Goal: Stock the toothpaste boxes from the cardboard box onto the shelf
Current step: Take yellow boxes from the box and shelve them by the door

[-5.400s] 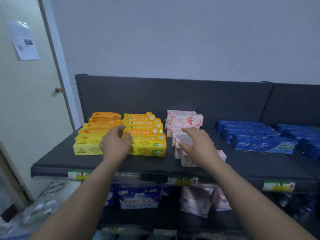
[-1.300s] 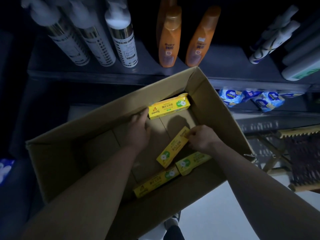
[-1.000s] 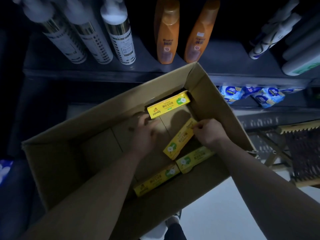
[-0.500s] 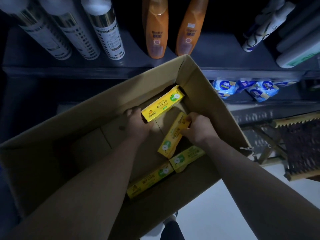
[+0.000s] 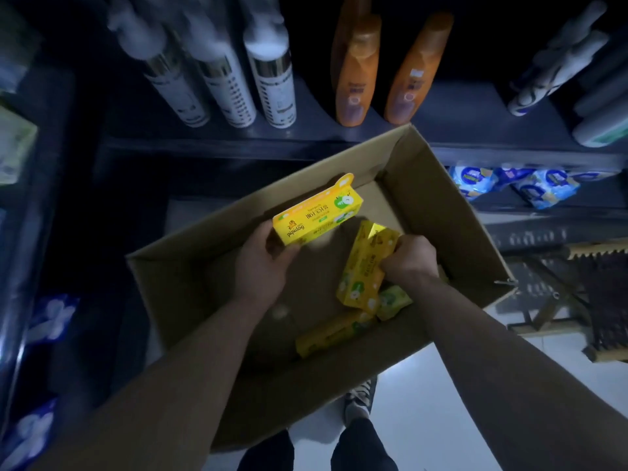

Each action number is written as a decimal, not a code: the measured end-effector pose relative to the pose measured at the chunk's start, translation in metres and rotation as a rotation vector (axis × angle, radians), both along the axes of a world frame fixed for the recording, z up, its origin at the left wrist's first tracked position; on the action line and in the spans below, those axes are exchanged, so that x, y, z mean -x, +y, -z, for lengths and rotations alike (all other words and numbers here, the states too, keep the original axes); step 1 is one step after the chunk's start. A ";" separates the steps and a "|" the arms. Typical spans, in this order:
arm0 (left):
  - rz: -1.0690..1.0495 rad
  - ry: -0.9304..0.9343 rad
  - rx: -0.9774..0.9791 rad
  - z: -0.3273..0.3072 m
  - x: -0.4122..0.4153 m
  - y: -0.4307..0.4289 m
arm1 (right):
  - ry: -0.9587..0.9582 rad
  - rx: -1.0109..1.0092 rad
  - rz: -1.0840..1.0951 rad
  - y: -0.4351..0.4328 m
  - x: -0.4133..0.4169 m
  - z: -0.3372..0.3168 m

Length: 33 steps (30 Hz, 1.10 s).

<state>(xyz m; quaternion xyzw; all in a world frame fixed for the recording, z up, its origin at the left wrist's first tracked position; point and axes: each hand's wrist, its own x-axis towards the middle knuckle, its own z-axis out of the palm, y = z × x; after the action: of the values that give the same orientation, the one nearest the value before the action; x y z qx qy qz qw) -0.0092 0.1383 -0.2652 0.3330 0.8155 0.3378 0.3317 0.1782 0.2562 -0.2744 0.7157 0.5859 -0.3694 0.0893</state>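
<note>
I look down into an open cardboard box [image 5: 438, 198] on the floor. My left hand [image 5: 263, 266] grips one end of a yellow toothpaste box [image 5: 317, 212], lifted above the carton's bottom. My right hand [image 5: 409, 261] grips a second yellow toothpaste box [image 5: 362, 270], tilted steeply with its lower end down. Two more yellow toothpaste boxes lie on the bottom: one [image 5: 334, 333] near the front wall, one [image 5: 394, 300] partly hidden under the tilted box.
A dark lower shelf [image 5: 306, 130] runs behind the carton with white bottles [image 5: 275, 86] and orange bottles [image 5: 355, 76]. Blue packets [image 5: 509, 185] lie on a lower level to the right. A wooden folding rack [image 5: 577, 294] stands at right. My shoes [image 5: 356, 399] are on the pale floor.
Since the shelf view I have bent to the carton. Over the last second both hands took hold of a toothpaste box each and raised them off the bottom.
</note>
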 end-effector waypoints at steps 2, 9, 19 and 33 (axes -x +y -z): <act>-0.014 -0.041 -0.039 -0.025 0.006 -0.009 | 0.044 -0.027 0.018 -0.001 0.006 -0.027; -0.140 -0.100 -0.145 -0.123 0.039 -0.035 | 0.242 -0.111 -0.034 0.004 0.026 -0.157; -0.301 0.040 -0.380 -0.283 0.074 -0.089 | 0.574 -0.233 -0.256 -0.018 0.077 -0.330; -0.858 0.259 -0.543 -0.420 0.034 -0.302 | 0.890 -0.102 -0.797 -0.165 0.163 -0.464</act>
<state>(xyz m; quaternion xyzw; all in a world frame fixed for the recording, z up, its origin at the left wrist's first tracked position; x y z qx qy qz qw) -0.0436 -0.1636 0.1546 0.0818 0.7960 0.5986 -0.0384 0.0151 0.0909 0.1896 0.2209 0.8072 -0.5432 -0.0672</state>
